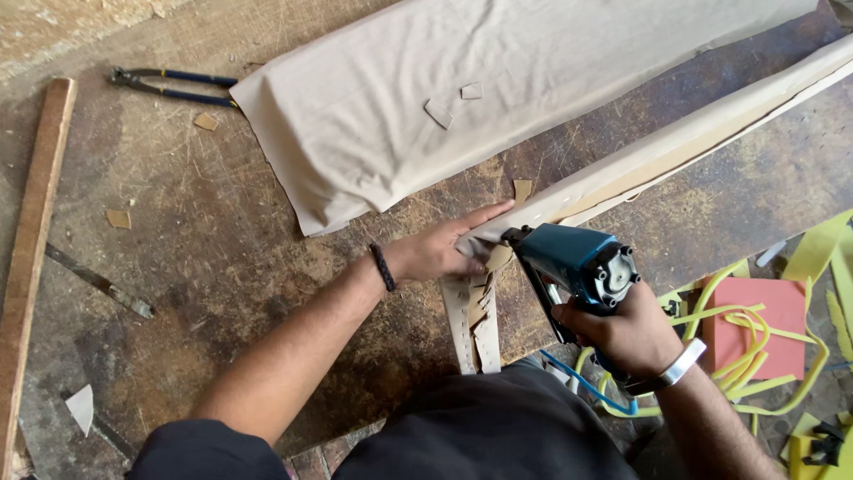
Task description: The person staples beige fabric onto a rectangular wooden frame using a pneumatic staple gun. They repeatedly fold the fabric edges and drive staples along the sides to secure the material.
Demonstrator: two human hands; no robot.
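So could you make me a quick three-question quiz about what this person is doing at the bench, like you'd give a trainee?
1. True or false: the right hand grips a blue staple gun.
2. What does the left hand press on? A) the pliers B) the fabric-covered panel's end C) the red foam block
3. Which wrist wears a dark braided band?

Key: 1 true; 2 B; 3 left.

Upholstery workshop: scarred workbench, pincers, foam offcuts, staple gun.
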